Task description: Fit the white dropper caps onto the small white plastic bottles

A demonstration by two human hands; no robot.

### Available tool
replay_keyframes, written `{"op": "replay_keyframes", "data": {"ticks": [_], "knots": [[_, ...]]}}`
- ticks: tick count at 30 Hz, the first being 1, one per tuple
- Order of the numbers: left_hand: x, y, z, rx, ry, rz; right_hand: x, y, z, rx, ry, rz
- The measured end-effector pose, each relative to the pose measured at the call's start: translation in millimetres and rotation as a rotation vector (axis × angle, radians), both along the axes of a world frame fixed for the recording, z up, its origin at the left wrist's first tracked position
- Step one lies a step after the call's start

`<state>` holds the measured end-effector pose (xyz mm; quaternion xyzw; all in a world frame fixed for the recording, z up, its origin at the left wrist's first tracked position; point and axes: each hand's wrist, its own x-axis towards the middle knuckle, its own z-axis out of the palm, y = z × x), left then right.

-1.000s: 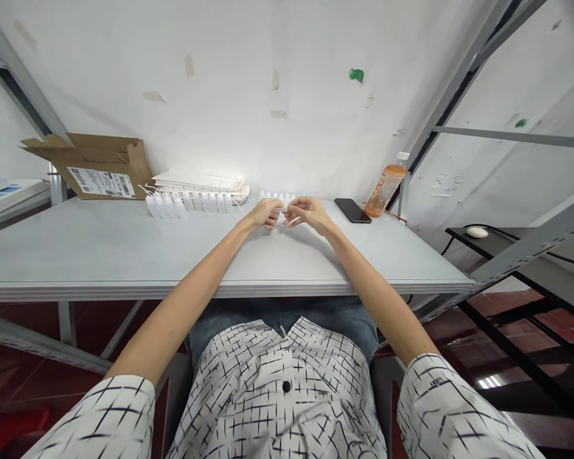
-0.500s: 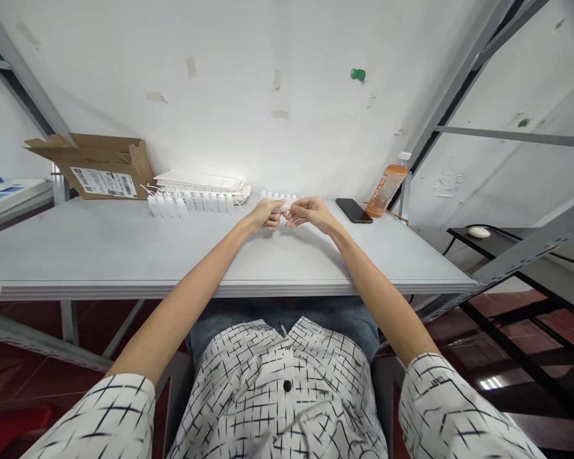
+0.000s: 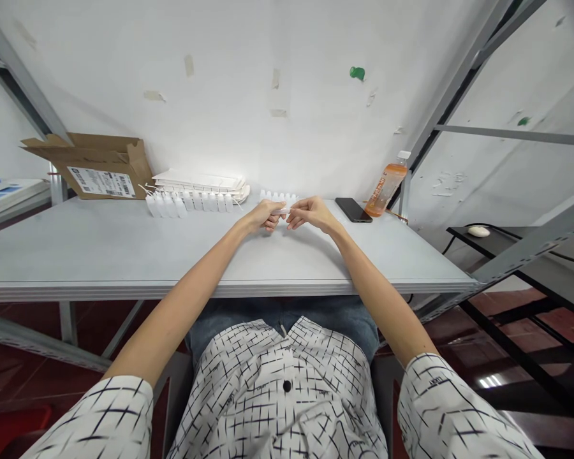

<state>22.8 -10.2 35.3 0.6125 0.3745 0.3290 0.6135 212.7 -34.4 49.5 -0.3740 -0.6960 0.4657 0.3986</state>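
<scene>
Above the grey table, my left hand [image 3: 264, 215] is closed round a small white bottle [image 3: 281, 211] that lies sideways between my hands. My right hand [image 3: 312, 214] pinches at the right end of that bottle with thumb and fingertips; the tip there is too small to make out. Just behind my hands stands a short row of white bottles [image 3: 278, 196], partly hidden by them. Farther left, several small white bottles [image 3: 205, 202] stand in rows, those at the left end with thin nozzles.
Behind the left bottles lies a stack of white sheets [image 3: 198, 180]. An open cardboard box [image 3: 108, 169] stands at the back left. A black phone [image 3: 353, 210] and an orange drink bottle [image 3: 386, 188] are at the right of the table [image 3: 124, 248].
Both hands stay nearly in place round the small bottle, with only a slight shift of the fingers. The view has moved a little.
</scene>
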Motion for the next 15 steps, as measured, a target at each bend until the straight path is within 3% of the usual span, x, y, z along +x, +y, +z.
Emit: {"op": "replay_keyframes", "data": {"ticks": [9, 15], "knots": [[-7, 5, 2.1, -0.055, 0.019, -0.150, 7, -2, -0.9, -0.014, 0.018, 0.030], [-6, 4, 1.6, -0.042, 0.022, -0.160, 11, 0, -3.8, -0.026, 0.040, 0.046]]}}
